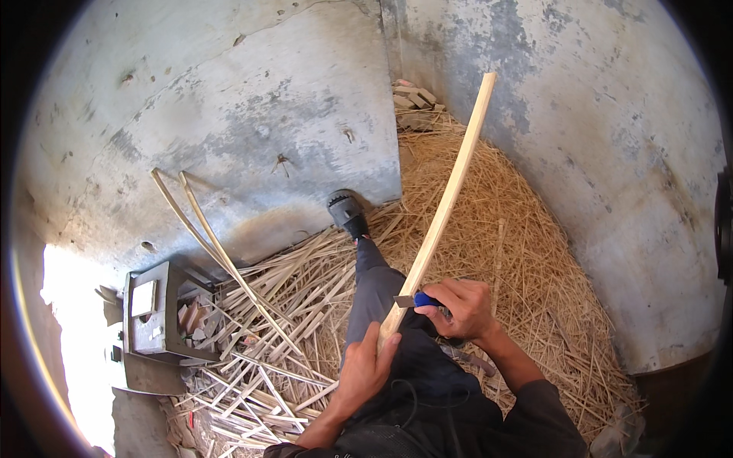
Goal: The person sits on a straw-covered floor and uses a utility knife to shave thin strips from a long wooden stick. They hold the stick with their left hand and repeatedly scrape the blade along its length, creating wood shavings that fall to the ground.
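My left hand [366, 372] is closed around the lower end of a long pale strip of split wood or bamboo [450, 187], which slants up and away to the right. In my right hand [463, 308] is a knife with a blue handle [427, 300], the fingers wrapped round it. Its short dark blade [404, 301] lies across the strip, touching it just above my left hand. The strip's lowest end is hidden by my left hand.
Two long strips [221, 252] lean on the wall at left. Beside them stands a grey box-like cabinet [156, 309] holding broken pieces. Loose sticks [305, 286] and straw-like shavings [527, 259] cover the floor. My shoe [347, 213] is by the wall; bricks [414, 98] lie in the far corner.
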Demonstrator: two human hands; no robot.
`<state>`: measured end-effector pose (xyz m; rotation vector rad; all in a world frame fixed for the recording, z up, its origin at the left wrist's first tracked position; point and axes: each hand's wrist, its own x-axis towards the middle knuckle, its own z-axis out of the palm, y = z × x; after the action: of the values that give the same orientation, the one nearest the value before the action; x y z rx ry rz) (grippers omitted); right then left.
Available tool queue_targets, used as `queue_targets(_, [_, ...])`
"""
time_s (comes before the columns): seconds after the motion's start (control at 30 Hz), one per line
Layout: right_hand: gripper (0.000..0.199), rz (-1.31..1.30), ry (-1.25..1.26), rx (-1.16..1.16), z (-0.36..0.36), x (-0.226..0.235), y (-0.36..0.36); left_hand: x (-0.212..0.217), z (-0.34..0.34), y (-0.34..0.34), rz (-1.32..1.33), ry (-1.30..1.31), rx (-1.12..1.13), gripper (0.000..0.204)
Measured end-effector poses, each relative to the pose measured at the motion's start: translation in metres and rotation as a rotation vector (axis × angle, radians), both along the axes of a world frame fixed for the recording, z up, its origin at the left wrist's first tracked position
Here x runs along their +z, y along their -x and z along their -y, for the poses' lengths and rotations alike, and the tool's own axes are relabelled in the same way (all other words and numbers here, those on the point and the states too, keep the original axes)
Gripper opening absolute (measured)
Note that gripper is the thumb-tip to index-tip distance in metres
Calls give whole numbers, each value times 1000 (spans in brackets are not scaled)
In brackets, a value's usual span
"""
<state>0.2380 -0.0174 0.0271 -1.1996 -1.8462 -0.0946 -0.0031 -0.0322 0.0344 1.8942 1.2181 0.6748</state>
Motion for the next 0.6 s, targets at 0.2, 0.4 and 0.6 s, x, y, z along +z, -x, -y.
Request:
queue_targets(0.2, [32,23,-31,8,-4,-2,1,0,-2,6,14,-7,-19,32])
queue_targets(0.4, [32,41,-32,8,-6,-1,2,5,-3,12,17,48,-23,34])
queue_targets(0.6, [27,-175,-130,-253,-22,-22,-28,-8,6,25,-57,105,-69,34])
